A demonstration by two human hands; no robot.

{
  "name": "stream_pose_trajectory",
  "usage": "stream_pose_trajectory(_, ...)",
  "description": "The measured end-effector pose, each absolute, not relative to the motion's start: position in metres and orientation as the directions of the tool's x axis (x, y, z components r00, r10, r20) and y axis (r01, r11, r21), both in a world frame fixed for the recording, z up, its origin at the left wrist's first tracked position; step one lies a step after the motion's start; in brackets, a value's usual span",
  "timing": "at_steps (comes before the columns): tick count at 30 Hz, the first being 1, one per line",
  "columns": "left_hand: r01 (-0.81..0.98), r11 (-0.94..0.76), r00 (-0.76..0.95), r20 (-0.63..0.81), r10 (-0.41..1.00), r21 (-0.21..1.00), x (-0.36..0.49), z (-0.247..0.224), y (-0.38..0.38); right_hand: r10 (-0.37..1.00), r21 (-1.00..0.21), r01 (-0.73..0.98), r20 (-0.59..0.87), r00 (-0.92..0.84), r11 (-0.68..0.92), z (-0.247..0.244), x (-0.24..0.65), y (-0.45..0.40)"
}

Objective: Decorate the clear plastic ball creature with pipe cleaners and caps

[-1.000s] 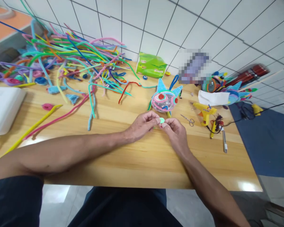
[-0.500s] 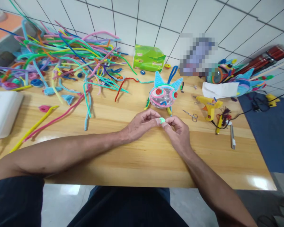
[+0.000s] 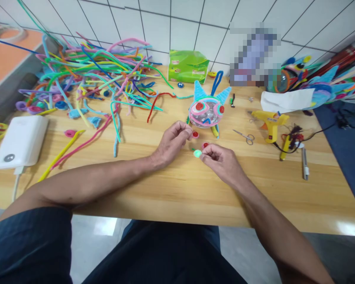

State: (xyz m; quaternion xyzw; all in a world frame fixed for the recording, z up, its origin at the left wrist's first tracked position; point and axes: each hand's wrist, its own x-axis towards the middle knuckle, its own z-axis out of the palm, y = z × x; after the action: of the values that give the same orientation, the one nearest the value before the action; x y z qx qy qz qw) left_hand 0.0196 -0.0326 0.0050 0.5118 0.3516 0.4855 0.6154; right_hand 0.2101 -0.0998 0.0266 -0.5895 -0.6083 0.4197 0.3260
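My right hand (image 3: 221,161) pinches a small light-green disc (image 3: 197,153) between thumb and fingertips. To its left my left hand (image 3: 175,141) is closed at the fingertips; what it holds, if anything, is too small to make out. Between and beyond the hands lie two small red-and-pink coils, one (image 3: 195,135) by my left fingertips and one (image 3: 206,145) partly behind my right fingers. Just behind them stands a clear round figure (image 3: 206,114) with blue pointed ears, red eyes and a blue loop on top.
Many fuzzy stems (image 3: 100,71) are heaped at the back left, with a white power bank (image 3: 22,142) in front. A green tissue pack (image 3: 187,67) stands at the wall. Small scissors (image 3: 246,136), a yellow glue gun (image 3: 271,123) and a cutter (image 3: 305,163) lie right.
My hands have moved apart. The green disc is now only in my right hand, and the red-and-pink coils have come into sight. The view has shifted left.
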Motion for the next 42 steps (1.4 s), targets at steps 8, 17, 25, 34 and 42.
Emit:
stream_pose_trajectory(8,-0.165,0.001,0.415,0.068,0.907,0.986,0.016,0.015,-0.039,0.996,-0.945,0.318,0.084,0.033,0.069,0.032,0.208,-0.101)
stream_pose_trajectory(17,-0.119,-0.016,0.562,0.08,0.823,0.993,0.023,0.027,-0.047,0.979,-0.946,0.271,0.198,0.048,0.178,0.025,0.207,-0.1)
stream_pose_trajectory(25,-0.008,-0.027,0.377,0.028,0.926,1.0,-0.016,0.047,-0.047,0.964,-0.94,0.289,0.227,0.135,0.181,0.017,0.214,-0.092)
stream_pose_trajectory(34,0.03,0.058,0.427,-0.065,0.902,0.998,-0.026,0.012,-0.056,0.966,-0.953,0.281,0.169,0.196,0.11,0.009,0.222,-0.093)
stream_pose_trajectory(42,-0.081,0.106,0.485,-0.054,0.873,0.991,-0.029,0.004,-0.062,0.966,-0.986,0.163,0.081,0.244,0.042,0.011,0.227,-0.088)
